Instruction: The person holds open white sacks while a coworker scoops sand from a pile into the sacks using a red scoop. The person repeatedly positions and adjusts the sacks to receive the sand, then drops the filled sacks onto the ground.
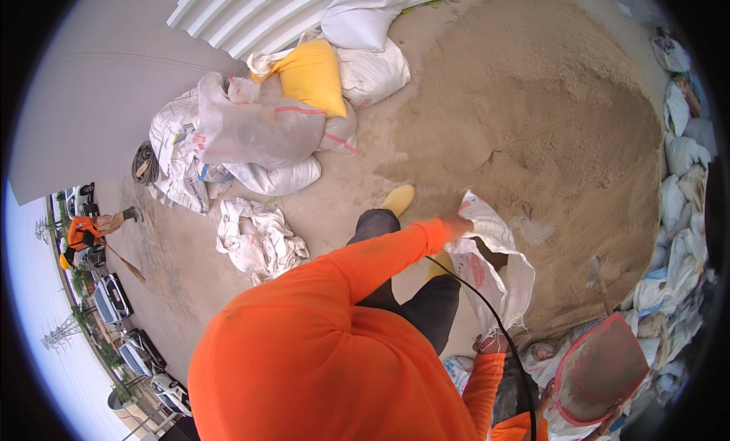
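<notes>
A white woven sack [516,270] with red print hangs between my hands, its mouth spread and dark sand-coloured material showing in the opening. My left hand [458,226] grips the upper corner of its rim. At the sack's frayed lower end is my right hand [490,343], partly hidden by the fabric and a black cable [485,298]. Beyond the sack lies a large sand pile [542,110]. Near my right forearm, another person's hands [547,398] hold a red-rimmed basin [601,370] with a grey-brown, dirty inner surface.
Crumpled white sacks [259,238] lie left of my yellow boots [399,200]. Filled sacks [268,130], one yellow [311,76], are piled near corrugated white sheeting [251,13]. More bags [678,201] line the sand's far edge. Farther off, a person [85,233] holds a broom [131,267] near parked cars [111,298].
</notes>
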`<state>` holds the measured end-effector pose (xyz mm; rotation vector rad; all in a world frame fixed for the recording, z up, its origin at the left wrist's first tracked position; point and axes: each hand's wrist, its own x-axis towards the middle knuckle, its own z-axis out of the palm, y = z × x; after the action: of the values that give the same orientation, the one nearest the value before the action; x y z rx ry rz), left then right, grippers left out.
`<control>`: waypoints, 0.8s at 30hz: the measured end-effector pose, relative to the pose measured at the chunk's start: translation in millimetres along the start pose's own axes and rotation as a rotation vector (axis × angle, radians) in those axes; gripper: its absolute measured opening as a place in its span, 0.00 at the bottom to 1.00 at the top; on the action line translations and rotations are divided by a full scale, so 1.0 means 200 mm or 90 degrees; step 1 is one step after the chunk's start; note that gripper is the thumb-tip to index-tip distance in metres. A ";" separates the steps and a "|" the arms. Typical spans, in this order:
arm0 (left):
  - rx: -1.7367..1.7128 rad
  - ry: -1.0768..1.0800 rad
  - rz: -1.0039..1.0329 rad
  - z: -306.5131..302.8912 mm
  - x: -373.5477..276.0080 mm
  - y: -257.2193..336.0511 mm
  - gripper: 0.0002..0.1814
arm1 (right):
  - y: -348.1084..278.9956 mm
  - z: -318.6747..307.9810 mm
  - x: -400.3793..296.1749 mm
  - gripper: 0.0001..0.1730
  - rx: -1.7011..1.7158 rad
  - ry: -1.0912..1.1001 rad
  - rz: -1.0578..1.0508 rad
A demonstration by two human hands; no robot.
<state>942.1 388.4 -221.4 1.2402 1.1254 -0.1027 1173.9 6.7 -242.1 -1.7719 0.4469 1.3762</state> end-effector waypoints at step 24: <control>0.161 0.964 -0.282 -3.28 -1.86 -0.67 0.41 | -0.33 3.40 -1.58 0.22 -0.987 -0.770 -0.537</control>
<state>270.4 666.5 20.7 1.1880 2.7489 0.4620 688.1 511.0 35.2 -1.2094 -2.1961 1.7973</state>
